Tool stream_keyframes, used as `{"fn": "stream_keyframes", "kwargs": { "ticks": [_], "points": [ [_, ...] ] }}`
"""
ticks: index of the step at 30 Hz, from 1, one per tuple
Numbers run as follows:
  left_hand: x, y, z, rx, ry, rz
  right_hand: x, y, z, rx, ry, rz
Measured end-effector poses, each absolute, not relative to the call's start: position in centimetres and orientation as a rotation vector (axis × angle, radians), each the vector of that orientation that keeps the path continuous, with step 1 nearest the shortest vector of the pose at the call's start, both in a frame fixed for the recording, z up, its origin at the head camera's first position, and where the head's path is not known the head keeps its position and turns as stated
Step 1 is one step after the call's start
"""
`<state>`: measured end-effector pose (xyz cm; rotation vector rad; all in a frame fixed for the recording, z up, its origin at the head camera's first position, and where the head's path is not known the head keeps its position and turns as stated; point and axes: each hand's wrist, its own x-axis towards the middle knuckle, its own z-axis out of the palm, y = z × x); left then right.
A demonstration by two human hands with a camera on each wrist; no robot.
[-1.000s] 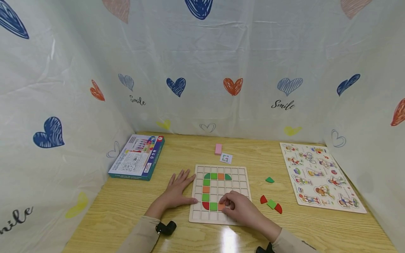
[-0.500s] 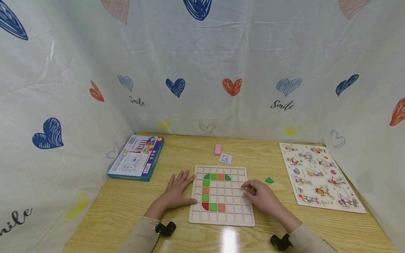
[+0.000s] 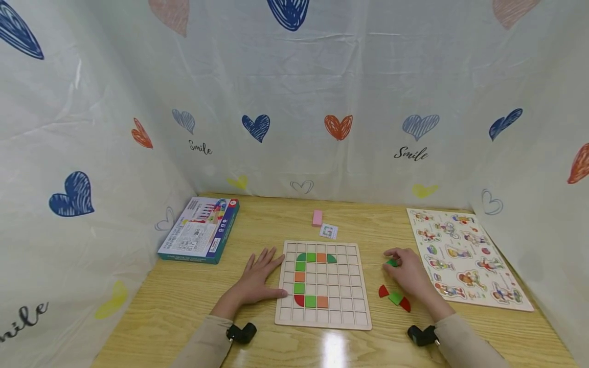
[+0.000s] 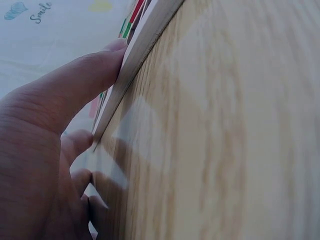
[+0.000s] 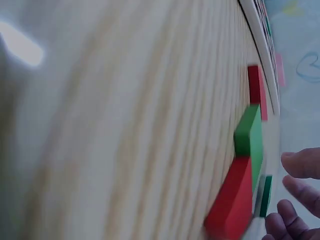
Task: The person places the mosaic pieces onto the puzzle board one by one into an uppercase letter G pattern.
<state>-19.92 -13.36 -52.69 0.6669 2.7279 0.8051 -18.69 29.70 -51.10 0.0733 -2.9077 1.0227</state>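
My left hand [image 3: 256, 280] lies with spread fingers at the left edge of the wooden grid board [image 3: 335, 291]. Its thumb touches the board's side in the left wrist view. On the board, green, orange and red pieces form a C shape, with an orange square [image 3: 322, 302] at its lower end. Right of the board, my right hand [image 3: 407, 271] reaches over a dark green quarter-round piece [image 3: 392, 262]. The right wrist view shows thumb and fingers apart, close by that green piece [image 5: 266, 196]. Nearer me lie two red quarter-round pieces [image 3: 383, 291] and a light green square [image 3: 395, 298].
A boxed toy [image 3: 199, 227] stands at the back left. Behind the board are a pink block [image 3: 317, 218] and a small printed card [image 3: 329, 231]. A picture puzzle board [image 3: 465, 258] lies at the right, close to my right hand. Printed curtains enclose the table.
My right hand has let go of the orange square on the board and moved right to the dark green quarter-round piece. My left hand has stayed in place.
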Motion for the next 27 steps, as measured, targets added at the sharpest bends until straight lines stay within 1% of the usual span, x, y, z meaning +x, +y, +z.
{"fn": "stream_keyframes", "kwargs": {
  "ticks": [10,19,27],
  "points": [
    [-20.0,-13.2,-52.7,0.665,2.729,0.815,-19.0,31.4,-50.9,0.119,-2.965,0.962],
    [-19.9,-13.2,-52.6,0.648,2.726,0.8,-19.0,31.4,-50.8,0.038,-2.989,1.029],
    [-19.8,-13.2,-52.6,0.649,2.725,0.799,-18.7,31.4,-51.0,0.074,-2.991,1.034]
  ]
}}
